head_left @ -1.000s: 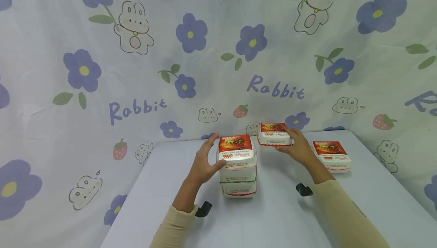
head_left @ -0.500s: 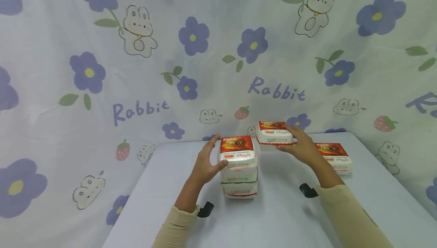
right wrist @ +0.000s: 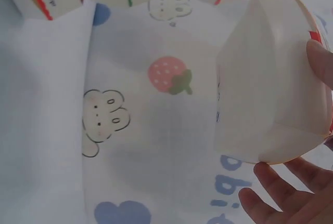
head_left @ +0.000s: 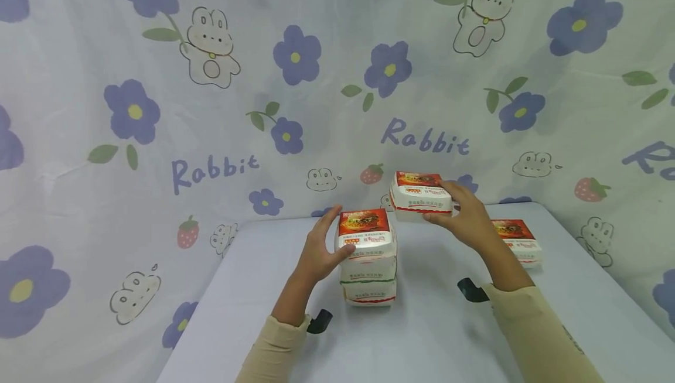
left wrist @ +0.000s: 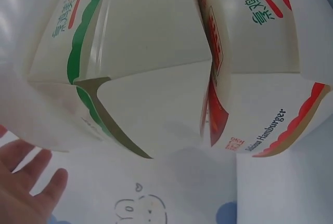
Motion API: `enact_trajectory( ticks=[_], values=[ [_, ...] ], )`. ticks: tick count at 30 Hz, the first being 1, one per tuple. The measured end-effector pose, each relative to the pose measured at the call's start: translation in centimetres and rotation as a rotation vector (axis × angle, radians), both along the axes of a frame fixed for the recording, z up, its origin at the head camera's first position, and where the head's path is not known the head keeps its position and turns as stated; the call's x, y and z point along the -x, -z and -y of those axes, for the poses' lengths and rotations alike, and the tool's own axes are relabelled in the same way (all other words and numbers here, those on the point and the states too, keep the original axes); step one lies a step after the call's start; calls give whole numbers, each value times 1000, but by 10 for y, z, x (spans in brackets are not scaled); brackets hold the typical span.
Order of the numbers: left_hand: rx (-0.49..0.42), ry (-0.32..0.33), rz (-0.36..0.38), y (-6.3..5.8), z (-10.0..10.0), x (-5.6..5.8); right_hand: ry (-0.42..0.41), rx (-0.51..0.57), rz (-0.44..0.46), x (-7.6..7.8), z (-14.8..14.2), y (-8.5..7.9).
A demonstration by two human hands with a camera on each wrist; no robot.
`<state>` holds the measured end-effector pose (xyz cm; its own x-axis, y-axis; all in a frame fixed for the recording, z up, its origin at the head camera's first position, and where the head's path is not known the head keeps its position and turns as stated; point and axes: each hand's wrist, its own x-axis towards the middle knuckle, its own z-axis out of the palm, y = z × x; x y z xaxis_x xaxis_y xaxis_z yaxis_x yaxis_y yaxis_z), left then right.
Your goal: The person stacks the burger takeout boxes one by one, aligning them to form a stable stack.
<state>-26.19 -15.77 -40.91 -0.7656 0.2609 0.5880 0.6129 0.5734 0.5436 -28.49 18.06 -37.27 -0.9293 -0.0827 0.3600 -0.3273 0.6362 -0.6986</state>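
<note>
Three burger boxes stand in a stack on the table; the top burger box [head_left: 365, 232] has a red burger picture on its lid. My left hand [head_left: 316, 257] rests around the stack's left side, thumb across the front of the top box and fingers stretched along its far left. In the left wrist view its fingers [left wrist: 53, 185] look relaxed and spread. My right hand [head_left: 466, 219] grips another burger box [head_left: 420, 197] by its right side, raised above the table and right of the stack. The right wrist view shows that box's white underside and side [right wrist: 270, 83].
One more burger box [head_left: 515, 241] sits at the table's right, partly behind my right forearm. The white table [head_left: 422, 336] ends at a patterned rabbit-and-flower curtain [head_left: 327, 108]. Black camera mounts [head_left: 473, 290] stick out from both wrists.
My right hand has lifted its burger box higher and slightly left. The left hand stays at the stack, nearly still.
</note>
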Motion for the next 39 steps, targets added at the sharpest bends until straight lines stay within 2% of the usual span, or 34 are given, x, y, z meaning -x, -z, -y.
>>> enact_trajectory(
  ticks=[8, 15, 24, 31, 39],
  values=[
    [4, 3, 17, -3, -4, 1, -31, 16, -21, -13, 11, -18],
    [2, 16, 19, -7, -8, 1, -82, 43, -75, -23, 24, -30],
    [-12, 32, -4, -12, -10, -1, -145, 54, -121, -28, 39, -29],
    [-15, 31, -9, -13, -7, 0, -154, 31, -122, -34, 49, -32],
    [-27, 55, -76, -19, -8, 1, -171, -4, -142, -42, 61, -39]
  ],
)
